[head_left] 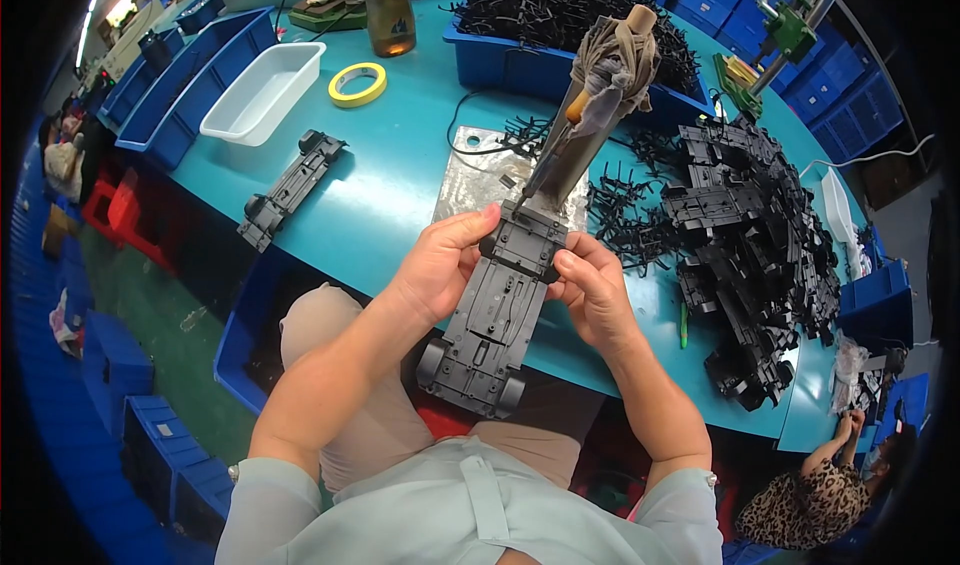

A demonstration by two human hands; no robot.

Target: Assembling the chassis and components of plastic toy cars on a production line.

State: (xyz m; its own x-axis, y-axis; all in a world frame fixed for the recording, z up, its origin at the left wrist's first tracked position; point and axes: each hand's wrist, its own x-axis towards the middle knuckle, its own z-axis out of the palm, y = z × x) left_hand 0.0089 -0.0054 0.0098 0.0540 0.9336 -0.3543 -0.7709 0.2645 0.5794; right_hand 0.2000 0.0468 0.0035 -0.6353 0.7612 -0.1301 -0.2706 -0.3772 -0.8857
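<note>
A black plastic toy car chassis [490,315] with wheels at its near corners is held between my two hands, its near end over my lap. My left hand [440,260] grips the far left side, thumb on top. My right hand [597,290] pinches the far right edge. Just beyond, a slanted metal post [575,160] with a cloth-wrapped top stands over a metal plate [465,187]. A thin dark tip beside the post reaches down to the chassis's far end; whether it touches, I cannot tell. Small black branched plastic parts [625,205] lie right of the plate.
A heap of black chassis [740,225] covers the table's right side; one more chassis [290,193] lies left. Behind stands a blue bin [480,60] piled with black parts. Yellow tape [357,85], a white tray [262,95] and a bottle [388,15] sit back left. Another person [810,495] works lower right.
</note>
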